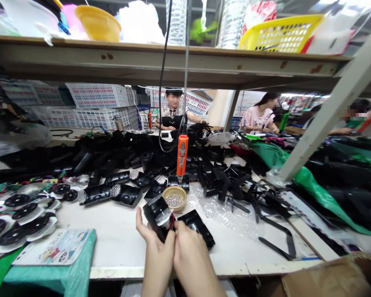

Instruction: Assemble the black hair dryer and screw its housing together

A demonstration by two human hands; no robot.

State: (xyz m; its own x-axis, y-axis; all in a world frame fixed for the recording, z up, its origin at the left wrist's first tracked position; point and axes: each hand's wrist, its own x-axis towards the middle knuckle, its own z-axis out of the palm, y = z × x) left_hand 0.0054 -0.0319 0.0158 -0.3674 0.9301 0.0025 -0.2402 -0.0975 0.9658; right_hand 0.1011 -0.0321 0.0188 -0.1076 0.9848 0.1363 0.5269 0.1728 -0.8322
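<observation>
Near the front of the table, my left hand (156, 239) grips a black plastic housing (157, 214) with a shiny round part and red wires (172, 222) inside. My right hand (190, 243) is closed close against it, its fingers pinched at the wires' end; what they hold is hidden. Beyond my right hand lies another open black housing half (200, 227). A small bowl (174, 189) of tiny metal screws stands just past the held housing. Over the bowl hangs an orange electric screwdriver (182, 154), tip down.
More black housings (126, 194) lie behind. Speaker-like discs (26, 210) and a printed pad (54, 247) are at left. Bubble wrap (225, 212) and black brackets (280, 231) lie right. A shelf (136, 57) crosses overhead. Several co-workers sit across, including one person in pink (259, 117).
</observation>
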